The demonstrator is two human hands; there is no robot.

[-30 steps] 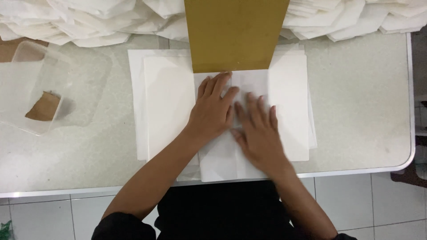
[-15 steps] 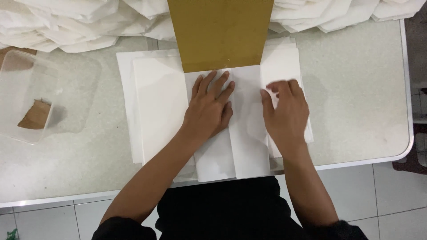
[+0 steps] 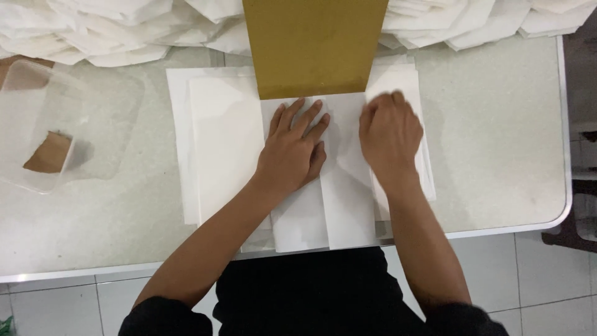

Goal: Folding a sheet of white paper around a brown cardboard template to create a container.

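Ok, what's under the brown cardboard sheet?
The brown cardboard sheet lies on the stack of white paper, which shows beside and below it. What lies beneath its middle is hidden. The left hand presses folded paper just below.

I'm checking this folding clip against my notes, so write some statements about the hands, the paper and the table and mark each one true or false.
1. The left hand lies flat, fingers spread, on the white paper. True.
2. The right hand is spread flat like the left. False: its fingers are curled at the paper's right part.
3. A brown-yellow board lies on the paper, above the hands. True.
4. The clear plastic container stands at the right end of the table. False: it stands at the left end.
5. Heaps of folded white pieces lie along the far edge. True.
6. The container is filled with white paper. False: only a small brown piece shows in it.
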